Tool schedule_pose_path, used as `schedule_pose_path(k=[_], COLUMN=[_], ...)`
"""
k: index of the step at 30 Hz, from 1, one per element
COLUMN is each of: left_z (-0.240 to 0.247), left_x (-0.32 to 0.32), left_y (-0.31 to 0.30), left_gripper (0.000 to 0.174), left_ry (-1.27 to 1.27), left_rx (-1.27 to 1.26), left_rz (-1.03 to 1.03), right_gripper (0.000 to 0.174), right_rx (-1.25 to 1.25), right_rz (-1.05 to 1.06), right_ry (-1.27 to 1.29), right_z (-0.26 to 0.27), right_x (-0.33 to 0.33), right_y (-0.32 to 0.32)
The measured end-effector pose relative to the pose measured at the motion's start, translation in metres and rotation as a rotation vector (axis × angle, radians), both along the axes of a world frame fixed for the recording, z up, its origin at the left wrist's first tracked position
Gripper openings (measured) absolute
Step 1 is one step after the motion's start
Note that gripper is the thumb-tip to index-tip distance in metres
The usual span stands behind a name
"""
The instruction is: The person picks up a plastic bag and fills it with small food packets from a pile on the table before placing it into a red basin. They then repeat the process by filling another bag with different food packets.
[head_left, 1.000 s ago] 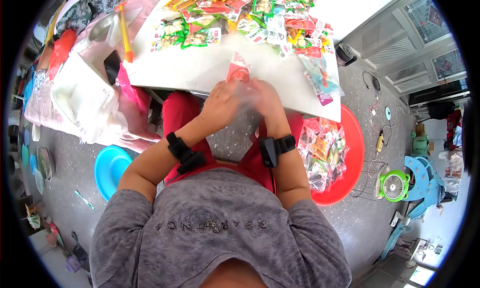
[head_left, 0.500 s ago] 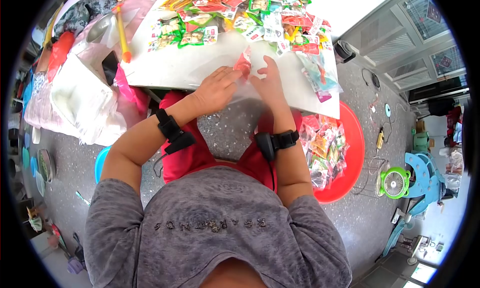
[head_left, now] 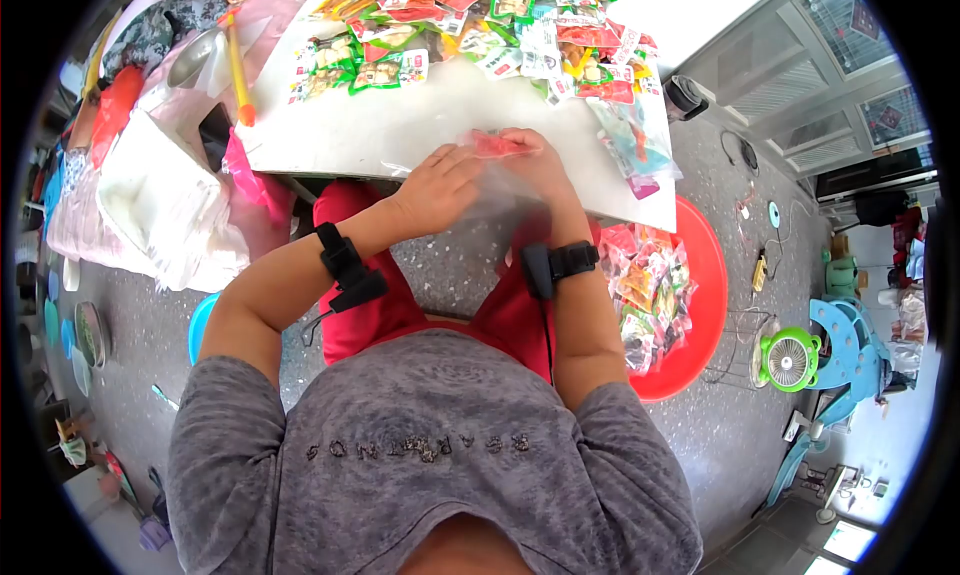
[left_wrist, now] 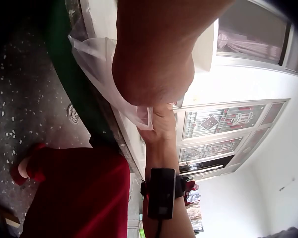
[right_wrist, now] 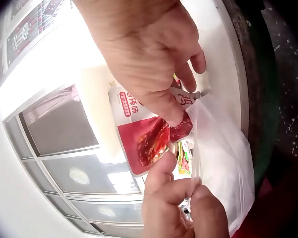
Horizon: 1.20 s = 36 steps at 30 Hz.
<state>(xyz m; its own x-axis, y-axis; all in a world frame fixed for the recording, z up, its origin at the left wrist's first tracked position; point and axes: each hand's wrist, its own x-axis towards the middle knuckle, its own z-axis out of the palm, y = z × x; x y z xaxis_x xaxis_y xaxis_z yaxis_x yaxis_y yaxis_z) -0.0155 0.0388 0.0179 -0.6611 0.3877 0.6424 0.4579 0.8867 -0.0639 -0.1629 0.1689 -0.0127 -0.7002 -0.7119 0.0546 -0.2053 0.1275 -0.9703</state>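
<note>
My right hand (head_left: 537,165) grips a red and white snack packet (right_wrist: 131,131), its thumb pressed on the printed front. In the head view, the packet lies nearly level just above the table's front edge. With thumb and forefinger my left hand (right_wrist: 181,208) pinches the edge of a clear plastic bag (right_wrist: 223,153). The bag's mouth is right at the packet's lower end in the right wrist view, and its body hangs beside both hands. In the left wrist view, the left hand (left_wrist: 154,74) hides the packet.
Many colourful snack packets (head_left: 380,70) are heaped at the back of the white table (head_left: 350,135). At the right, a red basin (head_left: 708,305) holds filled clear bags. A blue basin (head_left: 205,325) stands on the floor at the left, beside a pink-covered surface with white bags (head_left: 160,205).
Half a second ago the packet stood steeply by the left fingers, with the right hand's fingers spread beside it. Now the right hand grips it, tilted nearly level, and the left pinches the bag.
</note>
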Motion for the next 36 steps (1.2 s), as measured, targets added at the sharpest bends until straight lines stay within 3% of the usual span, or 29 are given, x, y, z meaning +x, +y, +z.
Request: schedule_pose_path(k=[1, 3, 4, 7, 10, 14, 18, 24, 27, 28, 31, 34, 36], left_z=[-0.001, -0.007, -0.012, -0.027, -0.038, -0.040, -0.029, 0.002, 0.010, 0.006, 0.006, -0.009, -0.013], left_x=[0.001, 0.005, 0.004, -0.006, -0.018, -0.029, -0.025, -0.017, -0.018, -0.016, -0.023, -0.036, -0.038], left_y=[-0.003, -0.009, -0.011, -0.015, -0.010, 0.002, 0.008, 0.017, 0.027, 0.024, 0.016, 0.005, 0.006], left_gripper=[0.015, 0.013, 0.011, 0.007, 0.005, 0.005, 0.004, 0.006, 0.009, 0.015, 0.014, 0.012, 0.010], left_ry=[-0.020, -0.070, -0.164, -0.333, -0.312, -0.260, -0.188, -0.167, 0.017, -0.055, -0.072, -0.328, -0.302], left_rx=[0.018, 0.052, 0.130, 0.328, 0.434, 0.587, 0.660, 0.330, 0.223, 0.170, 0.255, 0.505, 0.586], left_rz=[0.065, 0.196, 0.275, 0.450, 0.485, 0.463, 0.496, 0.328, 0.198, 0.188, 0.177, 0.289, 0.297], right_gripper=[0.025, 0.021, 0.017, 0.012, 0.011, 0.019, 0.020, 0.020, 0.019, 0.019, 0.017, 0.016, 0.017], right_rx=[-0.009, -0.062, -0.353, -0.486, -0.229, 0.150, 0.208, 0.245, 0.411, 0.362, 0.083, 0.015, -0.101], right_rz=[-0.065, -0.215, -0.283, -0.412, -0.133, 0.049, 0.127, 0.231, 0.186, 0.165, 0.060, 0.024, 0.042], right_ry=[0.082, -0.020, -0.084, -0.324, -0.257, -0.076, -0.295, -0.239, -0.017, -0.016, -0.407, -0.493, -0.645], right_z=[0.001, 0.039, 0.030, 0.080, 0.069, 0.068, 0.064, 0.058, 0.064, 0.068, 0.048, 0.025, 0.016], right_x=[0.002, 0.001, -0.005, 0.015, 0.003, 0.024, 0.030, 0.028, 0.025, 0.024, 0.013, 0.013, 0.014], right_y=[-0.002, 0.008, 0.010, 0.024, 0.045, 0.049, 0.050, 0.036, 0.023, 0.022, 0.015, 0.005, -0.001])
